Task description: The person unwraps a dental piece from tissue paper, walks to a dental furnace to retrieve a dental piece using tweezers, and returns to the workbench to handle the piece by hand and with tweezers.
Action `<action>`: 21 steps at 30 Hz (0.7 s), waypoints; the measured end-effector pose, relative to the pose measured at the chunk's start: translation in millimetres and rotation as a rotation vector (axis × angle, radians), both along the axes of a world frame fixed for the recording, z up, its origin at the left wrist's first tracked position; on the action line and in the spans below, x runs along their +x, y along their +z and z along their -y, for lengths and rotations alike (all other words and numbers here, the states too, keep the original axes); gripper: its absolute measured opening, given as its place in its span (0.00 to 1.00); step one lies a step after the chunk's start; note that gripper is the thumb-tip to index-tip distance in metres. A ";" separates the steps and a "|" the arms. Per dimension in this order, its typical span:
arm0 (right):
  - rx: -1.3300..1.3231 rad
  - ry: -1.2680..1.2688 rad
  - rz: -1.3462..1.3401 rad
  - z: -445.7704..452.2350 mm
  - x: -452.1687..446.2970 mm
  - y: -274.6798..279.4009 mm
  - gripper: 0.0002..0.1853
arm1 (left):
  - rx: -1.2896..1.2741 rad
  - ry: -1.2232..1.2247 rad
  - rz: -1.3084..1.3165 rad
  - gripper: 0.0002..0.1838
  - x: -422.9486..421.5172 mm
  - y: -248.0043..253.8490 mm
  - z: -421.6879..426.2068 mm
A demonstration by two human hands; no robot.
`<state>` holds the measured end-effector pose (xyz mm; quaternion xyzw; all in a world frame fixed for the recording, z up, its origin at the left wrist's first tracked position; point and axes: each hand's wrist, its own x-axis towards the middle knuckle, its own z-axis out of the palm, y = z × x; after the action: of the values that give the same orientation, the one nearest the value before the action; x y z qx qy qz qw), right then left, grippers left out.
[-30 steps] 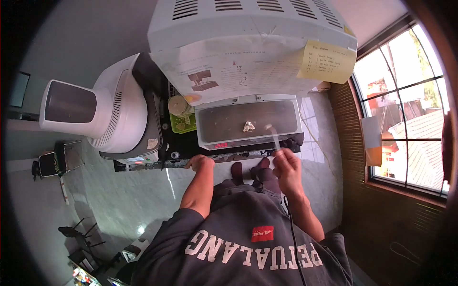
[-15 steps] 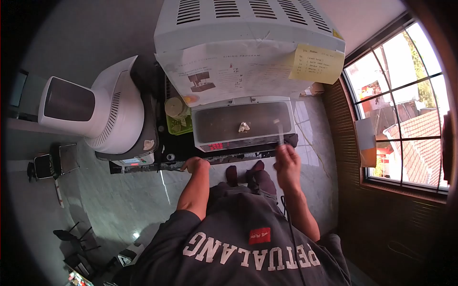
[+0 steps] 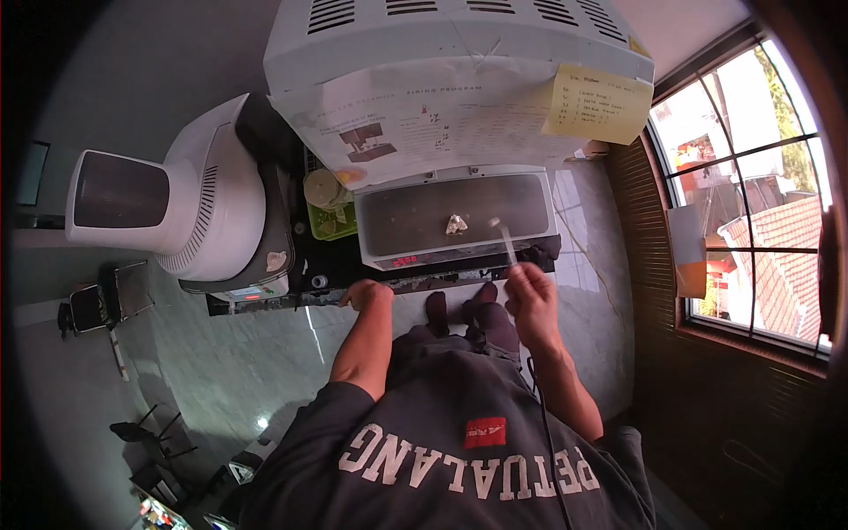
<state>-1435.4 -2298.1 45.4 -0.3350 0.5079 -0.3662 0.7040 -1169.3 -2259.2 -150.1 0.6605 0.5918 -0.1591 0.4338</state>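
My right hand (image 3: 533, 296) is closed around the lower end of a slim silver tool, which looks like tweezers (image 3: 507, 243). At the tool's tip is a small pale piece (image 3: 494, 222), too small to name. The tip is over the dark top plate (image 3: 397, 216) of a white furnace-like machine. On that plate lies a small, lumpy, whitish-metallic cluster (image 3: 456, 225), left of the tip. My left hand (image 3: 367, 293) rests at the counter's front edge with fingers loosely bent and nothing visible in it.
A large white vented housing (image 3: 459, 66) with a taped paper sheet overhangs the plate. Left stands a white rounded machine (image 3: 212, 190). Between them are a green tray (image 3: 334, 223) and a round container (image 3: 325, 190). A small ring-shaped item (image 3: 319, 281) lies near the counter edge (image 3: 265, 305).
My right hand has tilted the tool and brought its tip slightly left, closer to the whitish-metallic cluster. My left hand stays by the counter edge. The view has shifted a little.
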 end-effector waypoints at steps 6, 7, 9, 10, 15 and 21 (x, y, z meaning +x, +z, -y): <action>0.034 0.091 -0.030 -9.2 1.0 -3.8 0.10 | 0.004 0.044 -0.013 0.46 3.7 1.0 3.0; 0.013 0.067 -0.028 -10.8 0.6 -2.4 0.10 | 0.022 0.029 -0.016 0.46 5.7 -16.5 2.8; -0.036 -0.106 -0.016 6.3 -9.8 -5.6 0.10 | 0.064 0.007 -0.022 0.46 8.7 -48.3 -2.9; -0.058 -0.190 -0.010 13.0 -14.2 -7.1 0.10 | 0.047 0.014 -0.016 0.46 8.1 -43.3 -5.0; -0.008 0.136 -0.058 -8.2 -2.9 9.2 0.11 | -0.084 0.051 0.010 0.44 -2.9 35.7 7.0; -0.017 0.012 -0.065 3.3 -7.9 6.9 0.11 | -0.032 -0.015 0.017 0.40 -0.6 9.1 -1.2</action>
<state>-1443.3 -2301.4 52.3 -0.3556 0.5253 -0.3550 0.6867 -1169.9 -2258.0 -141.0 0.6591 0.5806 -0.1660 0.4484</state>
